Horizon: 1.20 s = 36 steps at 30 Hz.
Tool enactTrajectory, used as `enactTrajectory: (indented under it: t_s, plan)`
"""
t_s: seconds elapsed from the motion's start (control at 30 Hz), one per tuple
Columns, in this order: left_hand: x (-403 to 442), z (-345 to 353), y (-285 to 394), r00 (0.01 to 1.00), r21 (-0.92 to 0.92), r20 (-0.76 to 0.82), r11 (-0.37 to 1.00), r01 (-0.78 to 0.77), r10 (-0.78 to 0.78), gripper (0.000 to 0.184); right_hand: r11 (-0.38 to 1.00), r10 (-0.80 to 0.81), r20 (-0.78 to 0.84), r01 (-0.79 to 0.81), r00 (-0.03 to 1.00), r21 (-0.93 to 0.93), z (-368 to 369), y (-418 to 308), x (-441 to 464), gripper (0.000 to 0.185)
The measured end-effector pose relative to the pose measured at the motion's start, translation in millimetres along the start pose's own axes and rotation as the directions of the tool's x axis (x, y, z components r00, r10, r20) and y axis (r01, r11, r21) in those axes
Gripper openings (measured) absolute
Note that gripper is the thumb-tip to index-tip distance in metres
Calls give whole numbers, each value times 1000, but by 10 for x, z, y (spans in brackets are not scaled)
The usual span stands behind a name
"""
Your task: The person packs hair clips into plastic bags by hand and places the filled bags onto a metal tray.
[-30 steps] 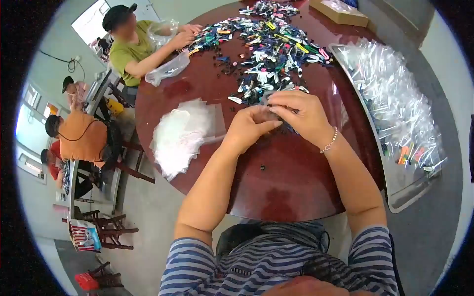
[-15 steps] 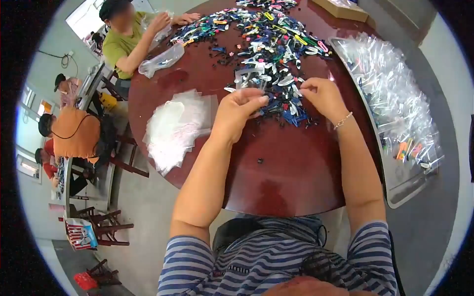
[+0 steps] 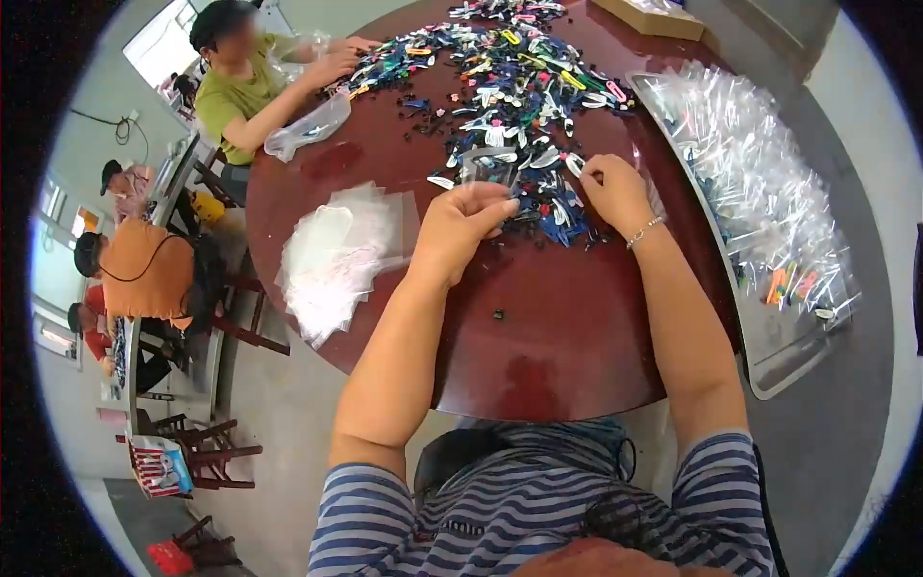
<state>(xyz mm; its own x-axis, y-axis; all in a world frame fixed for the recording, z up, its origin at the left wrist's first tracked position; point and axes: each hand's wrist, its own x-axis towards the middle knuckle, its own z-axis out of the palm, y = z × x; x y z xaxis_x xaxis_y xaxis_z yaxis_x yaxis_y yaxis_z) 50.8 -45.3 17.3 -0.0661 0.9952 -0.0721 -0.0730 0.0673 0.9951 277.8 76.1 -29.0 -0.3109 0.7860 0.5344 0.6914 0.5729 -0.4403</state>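
My left hand [image 3: 465,219] pinches a small clear plastic bag [image 3: 488,165] at the near edge of the pile of colourful clips [image 3: 524,91]. To its right, my right hand [image 3: 615,192] has its fingertips closed on a white clip [image 3: 575,164] at the pile's edge. A fan of flat clear bags [image 3: 338,260] lies on the round red table [image 3: 538,327], left of my left hand. One small black piece [image 3: 498,314] sits alone nearer to me.
A metal tray [image 3: 788,370] heaped with filled clear bags [image 3: 760,173] stands at the right. A cardboard box [image 3: 654,19] is at the far right. Across the table a person in green [image 3: 236,101] handles clips. Other people sit at a table at the left.
My hands have moved apart. My left hand now holds the clear bag away from my right hand, which has gone right to the clips. The person in green has lowered a raised hand.
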Motion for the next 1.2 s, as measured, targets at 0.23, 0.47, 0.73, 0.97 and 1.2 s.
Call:
enactTrajectory:
  t_s: [0.23, 0.47, 0.73, 0.97, 1.2]
  plan:
    - [-7, 14, 10, 1000, 11, -12, 1000, -10, 10, 25, 977, 120, 119, -139, 986, 161, -203, -213, 17, 8]
    - [-19, 16, 24, 999, -6, 8, 999, -32, 32, 23, 997, 66, 203, -70, 977, 12, -181, -106, 37, 10]
    - [-1, 30, -56, 997, -7, 68, 999, -39, 39, 27, 991, 115, 21, -116, 993, 65, -105, -34, 69, 10]
    - [-43, 92, -40, 998, 48, 56, 999, 3, -6, 27, 996, -24, -12, 24, 1000, 88, 48, 80, 99, 9]
    - [-45, 92, -39, 999, 61, 49, 998, -1, -2, 27, 881, 179, 111, -209, 978, 425, -99, 80, 90, 11]
